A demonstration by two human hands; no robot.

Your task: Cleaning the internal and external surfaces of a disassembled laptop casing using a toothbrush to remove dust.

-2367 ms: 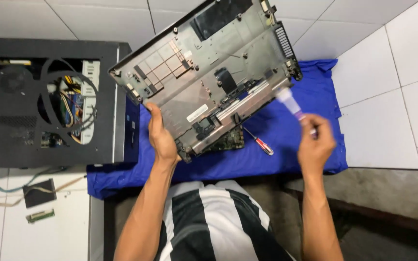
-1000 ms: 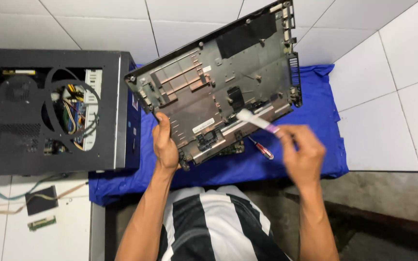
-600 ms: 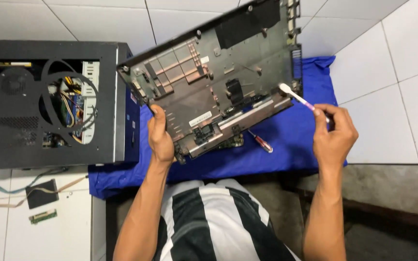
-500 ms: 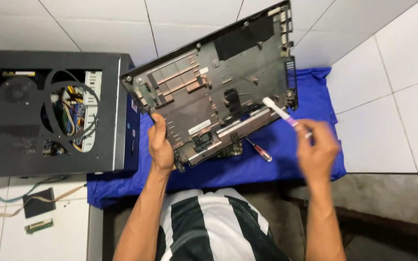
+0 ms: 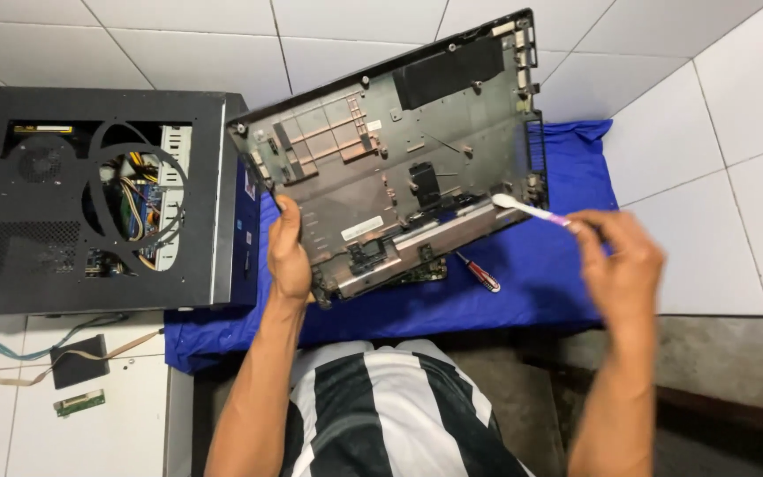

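Laptop shell (image 5: 399, 168), blue cloth (image 5: 540, 283), white tiled floor (image 5: 178, 53)

Even, fairly bright, diffuse light covers the scene, and the glossy white floor tiles (image 5: 178, 53) show only soft sheen, no hard glare. Shadows are faint. The right hand (image 5: 624, 269) is smeared by motion blur, while the grey plastic laptop base shell (image 5: 399, 168) and the black perforated metal computer case (image 5: 37, 221) stay sharp.
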